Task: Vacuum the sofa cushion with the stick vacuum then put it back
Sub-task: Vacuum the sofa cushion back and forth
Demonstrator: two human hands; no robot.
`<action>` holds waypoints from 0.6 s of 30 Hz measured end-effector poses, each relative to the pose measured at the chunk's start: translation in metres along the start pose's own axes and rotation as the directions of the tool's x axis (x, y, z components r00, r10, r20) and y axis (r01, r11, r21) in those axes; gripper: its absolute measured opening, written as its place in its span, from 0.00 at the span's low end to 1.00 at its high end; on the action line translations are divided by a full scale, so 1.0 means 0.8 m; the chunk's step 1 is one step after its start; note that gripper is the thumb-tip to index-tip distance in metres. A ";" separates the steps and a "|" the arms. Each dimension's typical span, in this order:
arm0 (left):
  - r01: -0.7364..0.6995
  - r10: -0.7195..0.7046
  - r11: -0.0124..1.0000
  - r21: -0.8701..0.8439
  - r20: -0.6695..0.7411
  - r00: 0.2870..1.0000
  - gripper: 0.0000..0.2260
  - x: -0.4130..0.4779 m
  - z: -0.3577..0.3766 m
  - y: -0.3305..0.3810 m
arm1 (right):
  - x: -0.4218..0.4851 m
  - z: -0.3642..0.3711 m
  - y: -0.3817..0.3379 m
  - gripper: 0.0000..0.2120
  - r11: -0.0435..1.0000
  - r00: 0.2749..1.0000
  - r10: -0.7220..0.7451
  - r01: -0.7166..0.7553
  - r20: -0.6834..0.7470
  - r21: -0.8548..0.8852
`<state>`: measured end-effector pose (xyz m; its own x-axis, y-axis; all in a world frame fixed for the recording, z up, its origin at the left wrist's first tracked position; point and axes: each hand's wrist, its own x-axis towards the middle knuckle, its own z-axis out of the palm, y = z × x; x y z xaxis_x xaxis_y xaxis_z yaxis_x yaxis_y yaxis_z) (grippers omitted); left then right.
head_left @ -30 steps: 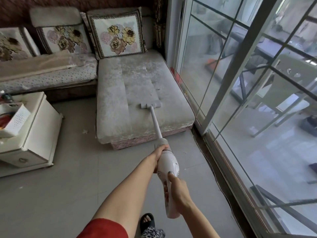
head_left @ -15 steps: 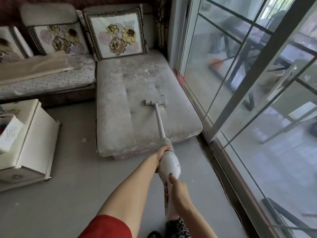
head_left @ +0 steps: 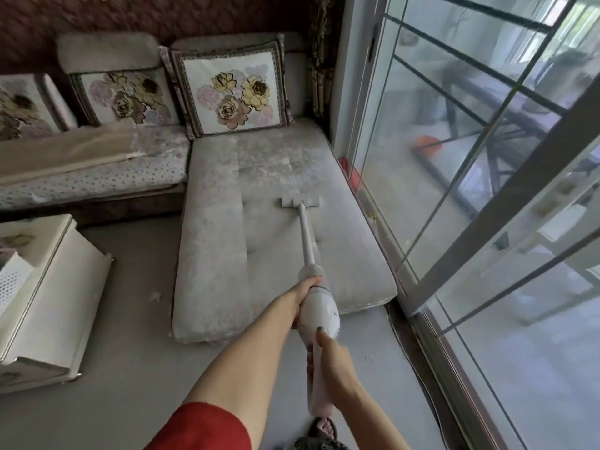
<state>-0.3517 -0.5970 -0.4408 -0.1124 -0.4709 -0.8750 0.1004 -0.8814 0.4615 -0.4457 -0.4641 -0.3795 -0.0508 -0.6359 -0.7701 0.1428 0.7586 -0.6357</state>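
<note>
Sofa cushion (head_left: 259, 241) at twelve o'clock, long and pale, lying flat on the chaise with its right edge just beside the sliding glass door (head_left: 422, 157). Stick vacuum (head_left: 316, 306) angled up toward twelve, floor head (head_left: 300, 201) pressed flat on the fabric right of the cushion's middle. Left hand (head_left: 303, 292) wrapped round the motor body near the wand joint, right hand (head_left: 331, 362) clenched on the handle at six, thumb on top. Vacuuming stroke in progress, by the look of it; plenty of fabric at ten and eleven o'clock probably not yet covered. Risks from here: head drifting toward two o'clock and knocking the door frame; pushing too far toward twelve and bumping the floral pillow (head_left: 232, 89); tilting the wand and lifting the head off the fabric, losing suction.
</note>
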 end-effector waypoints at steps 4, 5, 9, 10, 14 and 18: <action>0.053 -0.052 0.998 0.039 -0.035 0.998 0.27 0.018 0.006 0.044 | 0.030 -0.001 -0.044 0.16 0.999 1.000 -0.018 0.018 0.008 -0.034; 0.059 -0.057 0.997 0.047 -0.040 0.998 0.26 0.023 0.008 0.054 | 0.036 -0.001 -0.054 0.16 0.999 1.000 -0.019 0.019 0.013 -0.045; 0.070 -0.066 0.995 0.076 -0.053 0.996 0.25 0.042 0.010 0.098 | 0.065 0.003 -0.095 0.16 0.999 0.999 -0.020 0.021 0.028 -0.049; 0.075 -0.070 0.993 0.085 -0.069 0.995 0.25 0.046 0.011 0.106 | 0.072 0.005 -0.102 0.17 0.998 0.999 -0.025 0.026 0.026 -0.052; 0.074 -0.070 0.995 0.070 -0.064 0.996 0.25 0.073 0.004 0.153 | 0.108 0.020 -0.139 0.18 0.997 0.999 -0.040 0.041 0.014 -0.073; 0.068 -0.065 0.997 0.043 -0.076 0.995 0.33 0.104 -0.008 0.208 | 0.136 0.043 -0.191 0.17 0.994 0.999 -0.040 0.042 0.018 -0.098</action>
<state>-0.3377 -0.7826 -0.4381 -0.0432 -0.4086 -0.9117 0.0494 -0.9123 0.4065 -0.4393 -0.6538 -0.3644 -0.0391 -0.6684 -0.7428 0.0430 0.7415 -0.6696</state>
